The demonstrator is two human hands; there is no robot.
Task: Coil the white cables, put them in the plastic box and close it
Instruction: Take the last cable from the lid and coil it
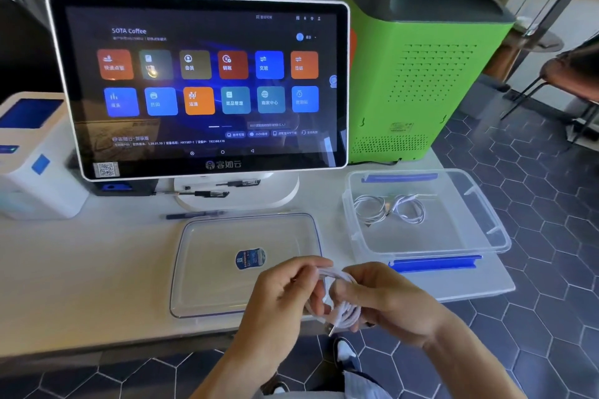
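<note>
Both hands hold one coiled white cable (pixel 343 314) over the table's front edge, its plug end hanging down. My left hand (pixel 285 295) pinches the coil's left side. My right hand (pixel 389 298) grips its right side. The clear plastic box (pixel 486 230) with blue clips stands open at the right. Inside it lie two coiled white cables (pixel 389 207). Its clear lid (pixel 207 269) lies flat on the table just beyond my hands, with a blue sticker in the middle.
A touchscreen terminal (pixel 197 84) on a white stand rises behind the lid. A green machine (pixel 421 74) stands behind the box. A white printer (pixel 29 152) sits at the left. Pens (pixel 194 214) lie near the stand. The table's front edge is under my hands.
</note>
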